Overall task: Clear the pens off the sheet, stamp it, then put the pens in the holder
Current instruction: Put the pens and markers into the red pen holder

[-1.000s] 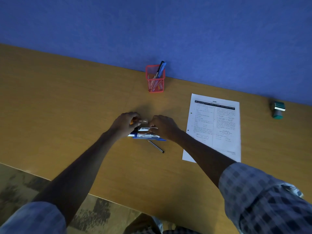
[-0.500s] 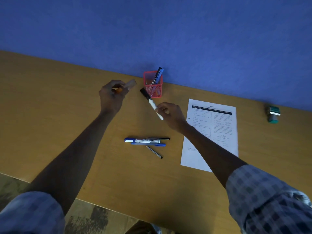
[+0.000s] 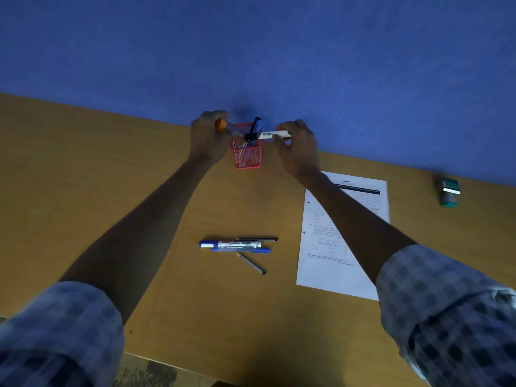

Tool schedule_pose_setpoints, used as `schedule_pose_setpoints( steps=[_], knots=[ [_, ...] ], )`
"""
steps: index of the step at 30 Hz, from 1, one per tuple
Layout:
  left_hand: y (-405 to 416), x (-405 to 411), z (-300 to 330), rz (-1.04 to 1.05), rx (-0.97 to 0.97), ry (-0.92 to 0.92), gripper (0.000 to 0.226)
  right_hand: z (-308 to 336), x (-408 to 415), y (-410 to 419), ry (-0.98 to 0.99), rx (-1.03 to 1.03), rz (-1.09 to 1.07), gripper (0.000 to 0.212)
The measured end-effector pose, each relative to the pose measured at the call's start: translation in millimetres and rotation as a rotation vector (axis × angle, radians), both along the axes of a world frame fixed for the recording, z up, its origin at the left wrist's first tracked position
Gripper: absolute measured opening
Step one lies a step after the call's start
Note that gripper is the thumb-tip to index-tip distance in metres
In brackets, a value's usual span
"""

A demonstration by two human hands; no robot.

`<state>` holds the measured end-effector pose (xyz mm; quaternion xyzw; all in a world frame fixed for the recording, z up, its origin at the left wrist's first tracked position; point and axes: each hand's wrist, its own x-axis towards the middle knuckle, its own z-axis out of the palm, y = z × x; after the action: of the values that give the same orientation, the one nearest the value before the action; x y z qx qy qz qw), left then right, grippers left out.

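Holding pens over the red mesh holder [image 3: 247,159]: left hand [image 3: 208,138] clamped on an orange-capped pen [image 3: 224,127], right hand [image 3: 297,146] pinching a white marker [image 3: 272,134].

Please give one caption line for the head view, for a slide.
Both hands lower markers into the red mesh holder; four pens remain on the desk.

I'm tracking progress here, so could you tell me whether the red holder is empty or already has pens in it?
Not empty: the red holder stands upright with pens visible through its mesh.
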<state>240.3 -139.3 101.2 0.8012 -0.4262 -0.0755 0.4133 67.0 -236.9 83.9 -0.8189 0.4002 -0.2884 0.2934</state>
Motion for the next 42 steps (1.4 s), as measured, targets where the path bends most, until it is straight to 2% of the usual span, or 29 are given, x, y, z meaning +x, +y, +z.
schedule_pose_setpoints(
  steps=[3,10,16,22,27,31,37,42],
  knots=[
    [-8.7,-0.7,2.3,-0.094,0.111,-0.045,0.049,3.7,6.3,-7.6,0.03,-0.008,0.038,0.021],
    [-26.2,5.2,-4.4,-0.245,0.379,-0.342,0.045,6.6,18.2,-13.2,-0.04,0.039,0.069,0.027],
    [-29.6,5.6,-11.2,-0.271,0.519,-0.421,0.061,3.1,29.0,-16.1,-0.034,0.095,0.07,0.045],
    [-17.9,5.6,-15.3,-0.204,0.363,-0.391,0.057,-4.6,23.5,-11.2,0.053,0.027,0.0,0.044],
    [3.5,-2.3,-19.0,-0.135,0.217,-0.38,0.049,-11.1,12.6,2.1,0.065,-0.011,0.03,0.032],
    [25.3,-12.2,-23.5,-0.117,0.2,-0.376,0.042,-20.0,1.5,18.0,0.08,-0.071,0.071,0.022],
    [59.2,-28.9,-38.9,-0.174,0.224,-0.26,0.031,-34.9,-18.5,48.1,0.165,0.059,0.19,0.023],
    [88.6,-34.3,-54.9,-0.237,0.331,-0.166,0.025,-46.6,-37.0,71.1,0.271,0.164,0.304,0.018]
  ],
)
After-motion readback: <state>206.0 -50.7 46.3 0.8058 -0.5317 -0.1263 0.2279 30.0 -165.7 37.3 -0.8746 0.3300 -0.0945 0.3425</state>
